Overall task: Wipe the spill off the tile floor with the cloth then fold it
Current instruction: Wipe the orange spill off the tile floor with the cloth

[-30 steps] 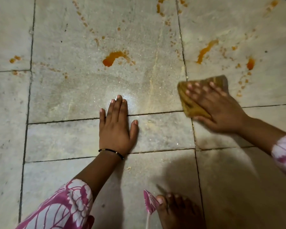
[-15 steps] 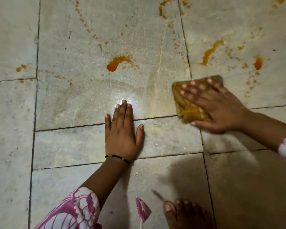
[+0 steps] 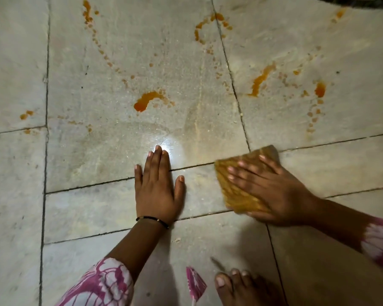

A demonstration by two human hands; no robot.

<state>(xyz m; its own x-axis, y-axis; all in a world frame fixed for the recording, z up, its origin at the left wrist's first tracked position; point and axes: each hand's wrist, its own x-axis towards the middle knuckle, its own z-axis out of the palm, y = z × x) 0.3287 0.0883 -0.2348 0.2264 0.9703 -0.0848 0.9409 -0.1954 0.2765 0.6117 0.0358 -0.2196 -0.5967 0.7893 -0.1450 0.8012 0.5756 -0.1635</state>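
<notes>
An orange-stained cloth (image 3: 232,191) lies flat on the pale tile floor (image 3: 97,202). My right hand (image 3: 272,191) presses down on it with straight, spread fingers; the hand is blurred. My left hand (image 3: 156,186) rests flat on the floor to the cloth's left, fingers straight. Orange spill marks sit farther away: a blob (image 3: 145,101) ahead of my left hand, a streak (image 3: 261,79) and a spot (image 3: 319,89) at the right, and dotted trails (image 3: 97,44) toward the top.
My bare foot (image 3: 245,288) stands at the bottom edge below the cloth, with a pink patterned piece of fabric (image 3: 195,283) beside it. A dark curved object (image 3: 352,2) shows at the top right corner. A bright light reflection lies at my left fingertips.
My right hand has slid the cloth toward me and to the left, across the grout line, away from the right-hand spill marks. My left hand stays planted on the floor.
</notes>
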